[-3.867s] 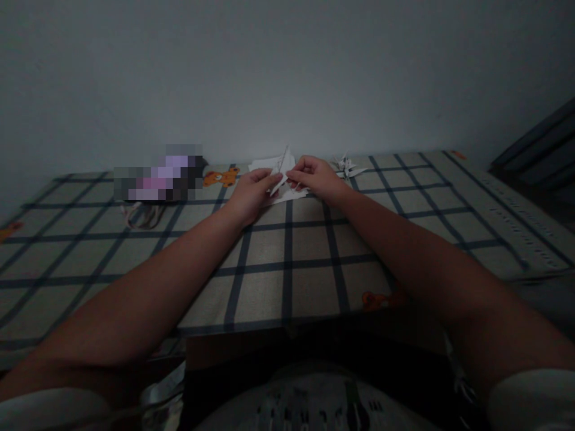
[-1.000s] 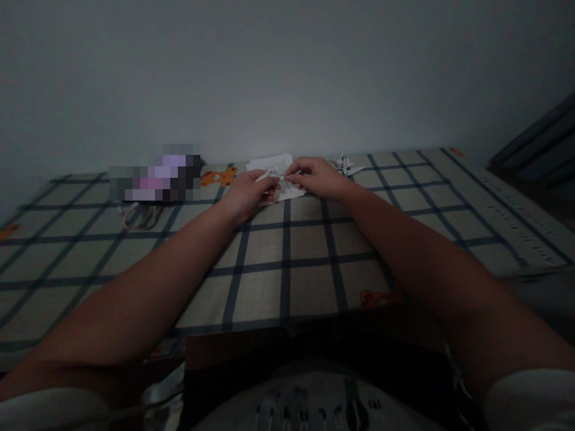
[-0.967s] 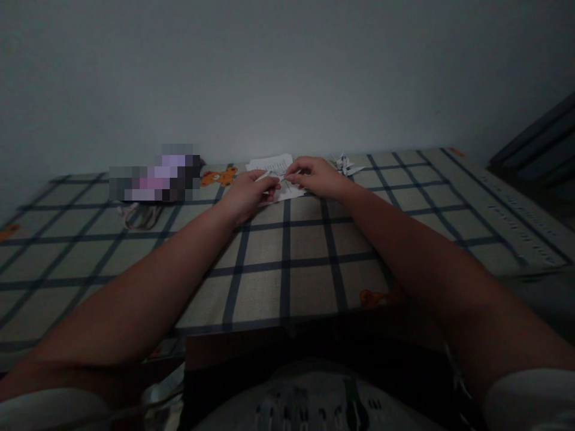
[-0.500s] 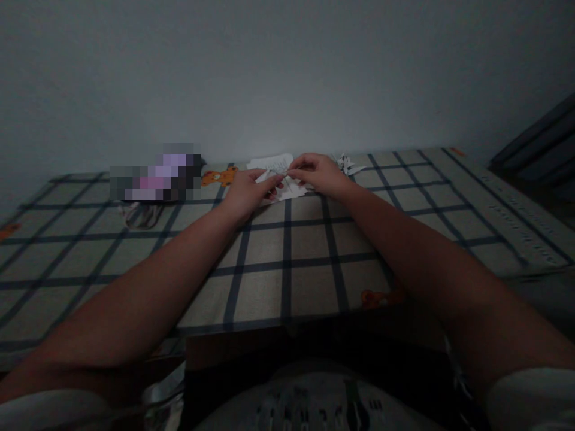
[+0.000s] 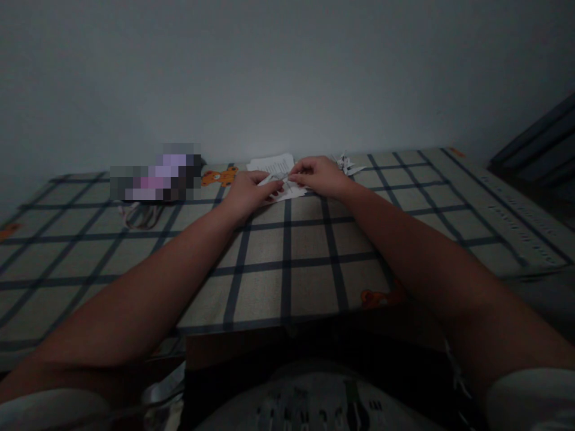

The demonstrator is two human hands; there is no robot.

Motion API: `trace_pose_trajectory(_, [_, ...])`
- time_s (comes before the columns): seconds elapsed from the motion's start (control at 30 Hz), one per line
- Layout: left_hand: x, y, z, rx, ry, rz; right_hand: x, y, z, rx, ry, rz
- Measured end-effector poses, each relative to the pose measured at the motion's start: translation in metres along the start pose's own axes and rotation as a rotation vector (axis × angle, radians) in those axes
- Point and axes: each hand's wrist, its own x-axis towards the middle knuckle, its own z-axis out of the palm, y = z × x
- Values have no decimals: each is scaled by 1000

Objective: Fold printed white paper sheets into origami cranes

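My left hand (image 5: pixel 248 193) is closed on a small piece of folded white paper (image 5: pixel 275 178), its thumb and fingers pinching the left side. From the right, my right hand (image 5: pixel 320 174) pinches the same paper between thumb and forefinger. Both hands are at the far side of the table, close together. Beneath and between them lie more white paper pieces (image 5: pixel 294 192). Behind the hands is a flat stack of printed paper sheets (image 5: pixel 272 163). Just right of my right hand sits a spiky pile of folded paper (image 5: pixel 348 164).
A checked tablecloth (image 5: pixel 265 281) with orange bear prints covers the table. At the left stands a blurred-out purple and dark object (image 5: pixel 164 173), with a looped cord or strap (image 5: pixel 141 216) in front. A plain wall (image 5: pixel 287 72) rises behind. Dark fabric (image 5: pixel 539 134) hangs at the far right.
My right hand has dropped slightly, its fingers shifting on the paper. My left hand has barely moved. The other things stay where they were.
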Motion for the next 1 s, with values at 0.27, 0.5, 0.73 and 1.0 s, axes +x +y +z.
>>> trace_pose_trajectory(0.27, [2,-5,0,114,-36,63,-3,-4,-1,-82,-46,-86])
trace_pose_trajectory(0.5, [5,-7,-1,130,-1,84,0,5,-1,-36,14,-147])
trace_pose_trajectory(0.73, [6,-7,-1,276,4,155,1,1,-4,-154,7,-145])
trace_pose_trajectory(1.0, [5,-4,-4,345,-3,210,2,4,3,-19,-7,-153])
